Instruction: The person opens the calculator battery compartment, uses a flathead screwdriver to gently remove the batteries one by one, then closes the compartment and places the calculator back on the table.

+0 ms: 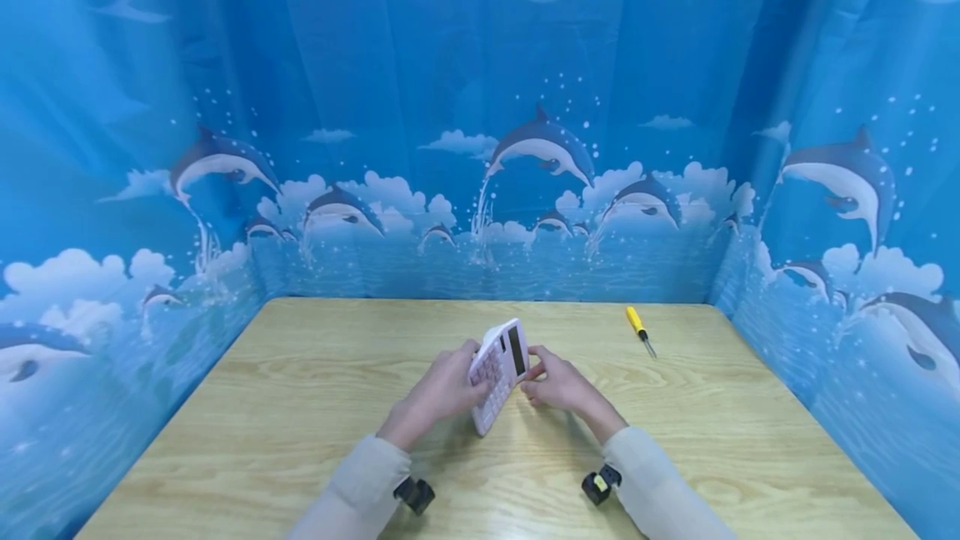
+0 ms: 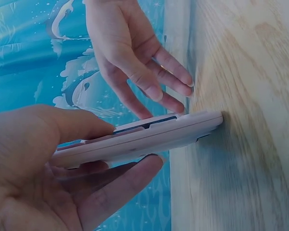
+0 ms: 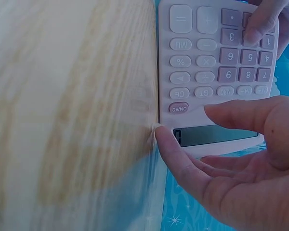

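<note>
A pale pink calculator (image 1: 489,394) is held tilted above the wooden table, its lower edge close to the surface. My left hand (image 1: 442,390) grips one long side, with the thumb (image 2: 82,123) on the key face and fingers (image 2: 125,190) behind. My right hand (image 1: 558,382) is at the display end, fingers loosely bent and parted. In the right wrist view, the right thumb (image 3: 236,113) lies over the face near the ON/AC key, and the index finger (image 3: 176,156) reaches past the display's corner. Whether these fingers touch the calculator is hard to tell.
A screwdriver (image 1: 637,322) with a yellow and black handle lies at the table's back right. The wooden table (image 1: 300,407) is bordered at the back and sides by a blue dolphin-print curtain (image 1: 420,65). Each wrist carries a small black camera.
</note>
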Tool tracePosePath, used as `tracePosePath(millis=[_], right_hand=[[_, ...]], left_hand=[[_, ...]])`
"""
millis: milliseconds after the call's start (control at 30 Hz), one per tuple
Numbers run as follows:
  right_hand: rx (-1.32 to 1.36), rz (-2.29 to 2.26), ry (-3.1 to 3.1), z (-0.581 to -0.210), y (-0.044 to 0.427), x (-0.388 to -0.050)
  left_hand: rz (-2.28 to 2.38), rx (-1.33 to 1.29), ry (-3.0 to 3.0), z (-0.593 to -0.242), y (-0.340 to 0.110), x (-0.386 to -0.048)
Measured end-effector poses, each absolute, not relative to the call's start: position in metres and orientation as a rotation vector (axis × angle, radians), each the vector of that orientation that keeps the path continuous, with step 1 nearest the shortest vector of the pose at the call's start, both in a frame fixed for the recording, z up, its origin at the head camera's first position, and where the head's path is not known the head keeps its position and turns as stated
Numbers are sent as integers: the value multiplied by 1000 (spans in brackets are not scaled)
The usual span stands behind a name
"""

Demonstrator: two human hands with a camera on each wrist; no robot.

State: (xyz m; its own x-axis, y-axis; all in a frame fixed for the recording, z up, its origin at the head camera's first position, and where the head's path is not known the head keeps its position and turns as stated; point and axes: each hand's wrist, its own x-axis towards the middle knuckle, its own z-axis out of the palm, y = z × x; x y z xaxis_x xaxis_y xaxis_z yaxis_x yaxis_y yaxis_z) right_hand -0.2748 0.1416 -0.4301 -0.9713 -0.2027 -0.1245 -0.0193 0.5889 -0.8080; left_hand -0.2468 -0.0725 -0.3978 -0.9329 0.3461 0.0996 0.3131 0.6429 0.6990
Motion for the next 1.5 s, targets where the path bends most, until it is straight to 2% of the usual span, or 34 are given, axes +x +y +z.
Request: tracePosePath(millis=[1500], right_hand=[[-193, -1323, 2593, -432, 142, -278]], left_hand=[[1154, 644, 2829, -401, -70, -244]])
